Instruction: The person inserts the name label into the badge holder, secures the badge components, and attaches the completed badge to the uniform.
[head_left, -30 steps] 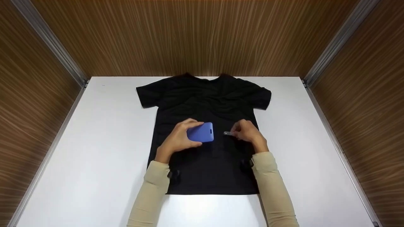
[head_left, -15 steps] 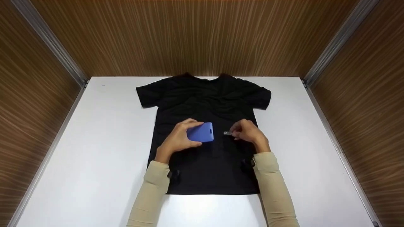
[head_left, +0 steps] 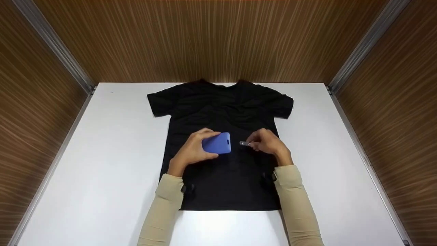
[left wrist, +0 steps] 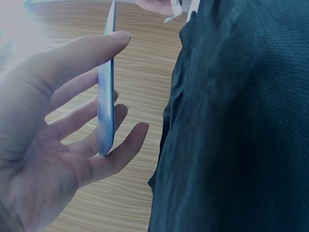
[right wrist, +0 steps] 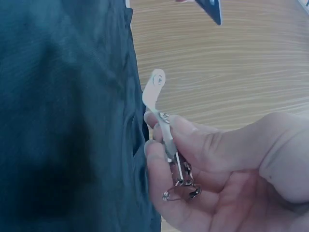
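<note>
My left hand grips a blue badge holder between thumb and fingers along its long edges. The badge holder has rounded corners and a dark slot near its right end. In the left wrist view the badge holder is seen edge-on and looks thin. To the right, my right hand pinches a badge clip between thumb and fingertips. In the right wrist view the badge clip shows a pale strap with a snap at its free end. Its metal clip part lies toward the palm. The strap points toward the slotted end, with a small gap between.
A black T-shirt lies spread beneath both hands, neck at the far side, with wrinkles across the chest. It rests on a white table. Wood-grained panels stand at the back and both sides.
The badge clip's strap end has shifted slightly left, toward the badge holder, and its angle has changed a little in the right fingers. The left hand and badge holder have stayed in place.
</note>
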Available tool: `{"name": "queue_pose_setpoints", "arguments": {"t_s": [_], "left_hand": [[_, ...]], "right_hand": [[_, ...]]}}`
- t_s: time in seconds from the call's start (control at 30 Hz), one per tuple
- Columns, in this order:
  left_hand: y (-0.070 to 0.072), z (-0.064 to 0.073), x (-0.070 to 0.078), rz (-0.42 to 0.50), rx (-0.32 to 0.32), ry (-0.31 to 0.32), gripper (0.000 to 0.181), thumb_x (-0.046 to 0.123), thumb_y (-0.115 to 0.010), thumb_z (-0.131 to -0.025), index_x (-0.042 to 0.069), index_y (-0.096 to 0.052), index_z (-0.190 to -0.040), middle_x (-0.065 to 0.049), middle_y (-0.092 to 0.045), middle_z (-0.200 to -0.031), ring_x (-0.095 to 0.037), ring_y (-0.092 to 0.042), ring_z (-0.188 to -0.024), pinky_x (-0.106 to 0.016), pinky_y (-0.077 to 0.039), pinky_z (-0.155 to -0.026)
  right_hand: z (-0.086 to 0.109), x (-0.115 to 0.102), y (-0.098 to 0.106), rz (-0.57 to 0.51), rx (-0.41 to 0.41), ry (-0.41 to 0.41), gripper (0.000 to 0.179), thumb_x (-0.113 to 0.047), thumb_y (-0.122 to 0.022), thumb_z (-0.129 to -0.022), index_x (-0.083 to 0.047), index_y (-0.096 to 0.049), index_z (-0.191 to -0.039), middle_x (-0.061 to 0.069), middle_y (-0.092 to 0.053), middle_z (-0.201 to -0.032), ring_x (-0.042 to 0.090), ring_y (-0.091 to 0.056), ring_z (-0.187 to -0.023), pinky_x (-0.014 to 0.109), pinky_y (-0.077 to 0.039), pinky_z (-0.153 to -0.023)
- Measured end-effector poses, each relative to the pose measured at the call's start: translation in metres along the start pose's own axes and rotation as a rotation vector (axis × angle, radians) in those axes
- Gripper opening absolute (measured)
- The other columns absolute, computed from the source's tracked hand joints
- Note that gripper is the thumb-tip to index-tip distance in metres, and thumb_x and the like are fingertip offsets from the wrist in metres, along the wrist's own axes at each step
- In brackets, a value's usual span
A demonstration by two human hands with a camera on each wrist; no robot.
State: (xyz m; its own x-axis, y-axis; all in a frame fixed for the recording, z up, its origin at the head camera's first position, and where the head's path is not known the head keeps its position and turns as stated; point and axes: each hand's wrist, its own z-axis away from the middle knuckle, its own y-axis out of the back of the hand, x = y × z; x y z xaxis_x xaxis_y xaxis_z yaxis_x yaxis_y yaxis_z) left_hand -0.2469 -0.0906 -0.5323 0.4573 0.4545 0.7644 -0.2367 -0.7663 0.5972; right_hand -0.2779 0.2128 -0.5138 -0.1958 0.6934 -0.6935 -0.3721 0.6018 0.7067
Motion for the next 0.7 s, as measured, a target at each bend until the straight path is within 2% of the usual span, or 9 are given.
{"name": "queue_pose_setpoints", "arguments": {"t_s": [0.13,0.33,0.5,0.7], "left_hand": [[0.000,0.000,0.000,-0.005,0.002,-0.005,0.071,0.013,-0.092,-0.073,0.013,-0.066,-0.139,-0.012,-0.065,-0.131,-0.028,-0.061,-0.118,-0.047,-0.054,-0.100],[0.000,0.000,-0.001,0.000,0.000,-0.008,0.071,0.015,-0.093,-0.073,0.014,-0.066,-0.139,-0.012,-0.065,-0.131,-0.029,-0.061,-0.118,-0.047,-0.054,-0.100],[0.000,0.000,-0.001,0.001,-0.002,-0.012,0.071,0.015,-0.092,-0.073,0.014,-0.066,-0.139,-0.012,-0.065,-0.131,-0.029,-0.061,-0.118,-0.048,-0.054,-0.100],[0.000,0.000,0.000,0.007,-0.009,-0.025,0.070,0.017,-0.092,-0.074,0.013,-0.066,-0.139,-0.012,-0.065,-0.130,-0.027,-0.061,-0.117,-0.046,-0.054,-0.100]], "right_hand": [[0.001,-0.004,-0.001,-0.035,0.001,0.008,0.014,0.007,-0.067,-0.092,0.002,-0.078,-0.099,0.018,-0.075,-0.086,0.013,-0.066,-0.069,0.028,-0.060,-0.067],[0.002,-0.008,-0.003,-0.063,0.005,0.041,0.012,0.007,-0.068,-0.092,0.003,-0.077,-0.098,0.019,-0.075,-0.086,0.015,-0.069,-0.069,0.038,-0.064,-0.070],[0.002,-0.013,-0.004,-0.057,0.009,0.067,0.011,0.005,-0.069,-0.092,0.002,-0.077,-0.098,0.020,-0.076,-0.087,0.015,-0.070,-0.069,0.033,-0.063,-0.067],[0.002,-0.019,-0.006,-0.052,0.016,0.122,0.009,0.005,-0.070,-0.091,0.003,-0.077,-0.096,0.017,-0.073,-0.080,0.013,-0.067,-0.066,0.025,-0.059,-0.063]]}}
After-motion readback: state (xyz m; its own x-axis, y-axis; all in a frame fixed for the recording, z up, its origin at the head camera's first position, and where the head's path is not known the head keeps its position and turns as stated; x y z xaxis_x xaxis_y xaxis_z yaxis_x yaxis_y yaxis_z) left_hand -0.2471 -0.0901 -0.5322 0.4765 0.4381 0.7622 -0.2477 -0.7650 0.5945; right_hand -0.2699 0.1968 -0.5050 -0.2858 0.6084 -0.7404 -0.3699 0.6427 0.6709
